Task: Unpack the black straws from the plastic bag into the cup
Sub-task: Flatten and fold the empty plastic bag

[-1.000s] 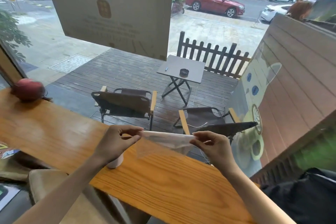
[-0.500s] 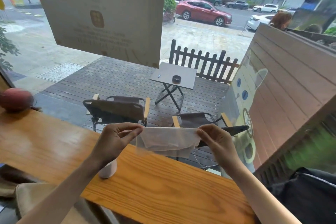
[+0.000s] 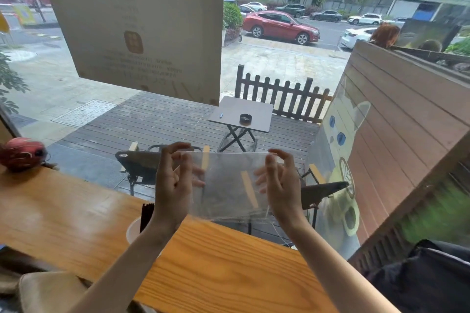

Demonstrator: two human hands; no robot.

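Cup (image 3: 133, 231) w/ black straws (image 3: 146, 216) below-left of grip, L forearm partly hiding it; L hand (image 3: 173, 180) & R hand (image 3: 281, 183) pinch empty plastic bag (image 3: 229, 185) sides.

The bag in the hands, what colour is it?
The plastic bag has no colour; it is clear, as the head view shows: the chairs outside show through it.

No legible text: only faint, blurred, unreadable lines on the window poster (image 3: 132, 25).
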